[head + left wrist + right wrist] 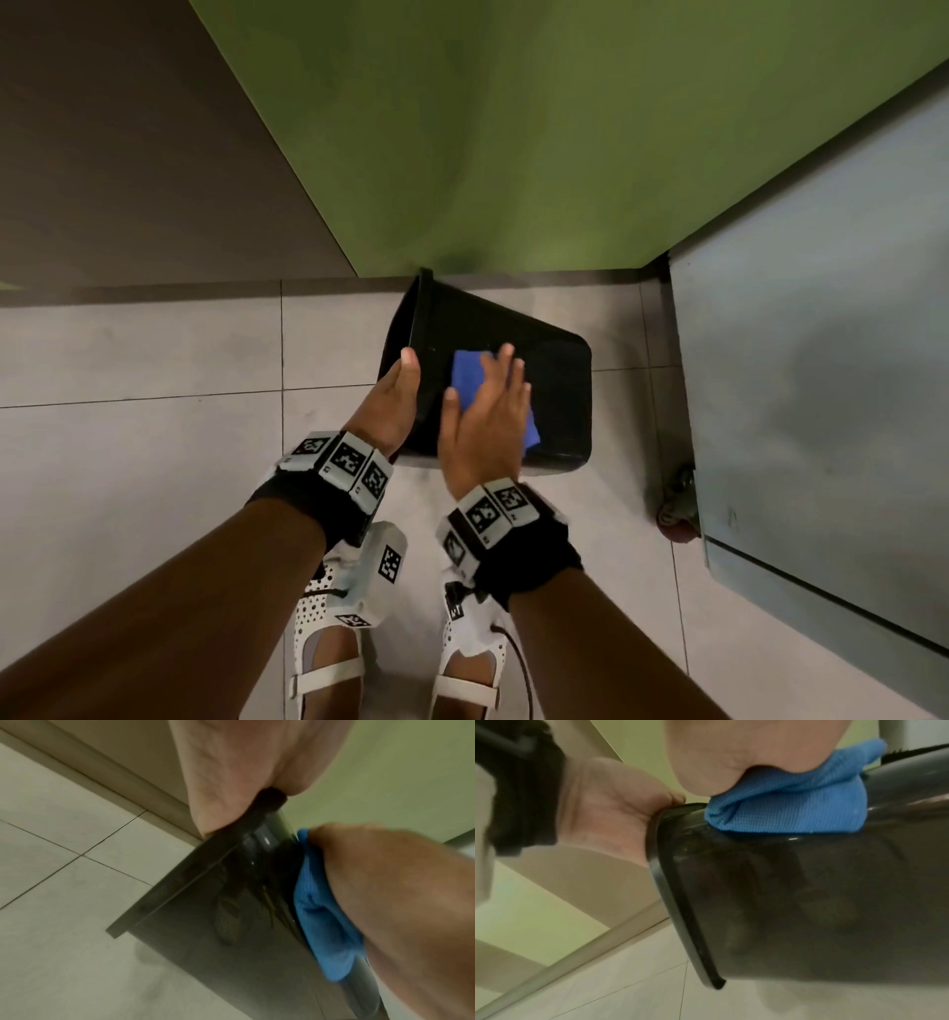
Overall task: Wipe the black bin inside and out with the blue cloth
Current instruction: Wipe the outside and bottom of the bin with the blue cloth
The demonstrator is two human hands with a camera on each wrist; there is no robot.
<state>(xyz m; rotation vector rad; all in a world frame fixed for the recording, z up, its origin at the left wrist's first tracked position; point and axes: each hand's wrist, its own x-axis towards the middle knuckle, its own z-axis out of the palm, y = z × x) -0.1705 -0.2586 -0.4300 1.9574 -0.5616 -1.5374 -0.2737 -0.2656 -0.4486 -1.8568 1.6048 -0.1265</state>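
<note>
The black bin (544, 370) is tipped on its side above the tiled floor (154, 411), its open mouth turned to the person's left and its base to the right, close to the foot of a green wall (513, 154). Whether its lower edge touches the floor cannot be told. The blue cloth (470, 375) lies flat on the bin's upward-facing outer wall, near the rim. The right hand (482, 431) presses down on the cloth with straight, spread fingers (506, 354); part of the cloth shows beyond the fingertips and at the hand's right edge. In the right wrist view the palm bears on the bunched cloth against the glossy wall. The left hand (393, 406) grips the bin's rim (677, 902) at its near side, thumb on the outside and fingers curled over the edge into the mouth. A grey cabinet (821, 360) on a castor (678, 506) stands just to the right of the bin. Both wrists wear black bands with printed markers, and white sandals show below.
</note>
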